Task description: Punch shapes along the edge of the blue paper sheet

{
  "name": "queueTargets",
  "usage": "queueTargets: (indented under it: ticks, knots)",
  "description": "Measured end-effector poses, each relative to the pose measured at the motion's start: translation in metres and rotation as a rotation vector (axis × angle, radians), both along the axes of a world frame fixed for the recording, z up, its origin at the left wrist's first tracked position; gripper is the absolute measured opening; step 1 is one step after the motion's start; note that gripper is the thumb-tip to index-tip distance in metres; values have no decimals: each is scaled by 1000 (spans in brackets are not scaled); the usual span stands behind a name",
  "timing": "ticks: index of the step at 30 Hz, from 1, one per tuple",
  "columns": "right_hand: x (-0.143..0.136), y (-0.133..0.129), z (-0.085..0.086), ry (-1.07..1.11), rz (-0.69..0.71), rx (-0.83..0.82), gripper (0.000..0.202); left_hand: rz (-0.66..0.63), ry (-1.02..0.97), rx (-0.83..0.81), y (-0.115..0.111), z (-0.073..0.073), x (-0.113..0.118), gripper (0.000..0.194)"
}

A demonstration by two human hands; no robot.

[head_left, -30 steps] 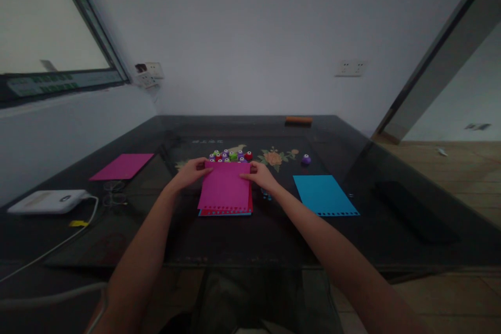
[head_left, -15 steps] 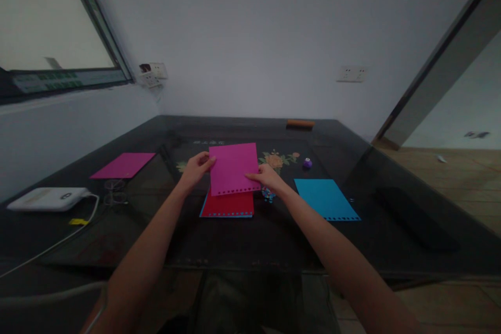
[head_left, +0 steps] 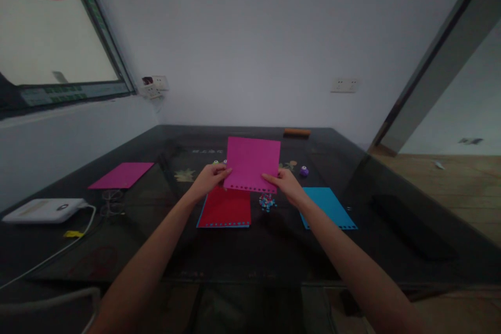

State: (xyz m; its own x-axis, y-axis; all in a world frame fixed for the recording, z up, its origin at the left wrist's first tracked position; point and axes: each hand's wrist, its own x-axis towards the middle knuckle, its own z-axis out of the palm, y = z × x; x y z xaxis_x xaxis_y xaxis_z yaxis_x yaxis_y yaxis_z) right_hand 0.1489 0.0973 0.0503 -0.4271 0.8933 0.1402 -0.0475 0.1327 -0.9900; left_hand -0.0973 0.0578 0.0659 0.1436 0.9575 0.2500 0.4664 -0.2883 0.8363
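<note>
Between my two hands a pink sheet of paper (head_left: 253, 164) is held up above the table, with a row of punched holes along its lower edge. My left hand (head_left: 212, 177) pinches its lower left side, and my right hand (head_left: 285, 182) grips the lower right side with the thumb on top. Below and left lies a red sheet (head_left: 226, 210) with punched holes, on top of a blue one whose edge shows. A small heap of coloured paper bits (head_left: 267, 202) sits beside it. Under my right forearm, a blue punched sheet (head_left: 327, 205) is partly hidden.
Another pink sheet (head_left: 122, 175) lies at the left, near a white power bank (head_left: 45, 211) with a cable. A small purple round object (head_left: 304, 171) stands behind the blue sheet. An orange-brown bar (head_left: 296, 132) is at the back, a dark flat object (head_left: 410, 225) at the right.
Both hands have moved right with the pink sheet, from over the red sheet to partly above the paper bits. More of the red sheet shows. The camera view has tilted slightly upward.
</note>
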Motion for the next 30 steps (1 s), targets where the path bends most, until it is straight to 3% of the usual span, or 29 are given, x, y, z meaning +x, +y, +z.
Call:
queueTargets:
  ticks: [5, 11, 16, 23, 30]
  knots:
    - [34, -8, 8, 92, -46, -64, 43, -46, -91, -68, 11, 13, 42, 32]
    - [54, -1, -4, 190, -94, -114, 39, 15, -236, 15, 28, -1, 79, 30]
    - [54, -2, -12, 233, -38, -206, 41, 26, -187, 130, 25, -13, 82, 30]
    - [48, 0, -18, 286, -52, -165, 48, 34, -193, 155, 21, -14, 82, 26]
    - [52, 9, -26, 257, -204, -47, 49, 62, -85, 179, 25, -18, 78, 34]
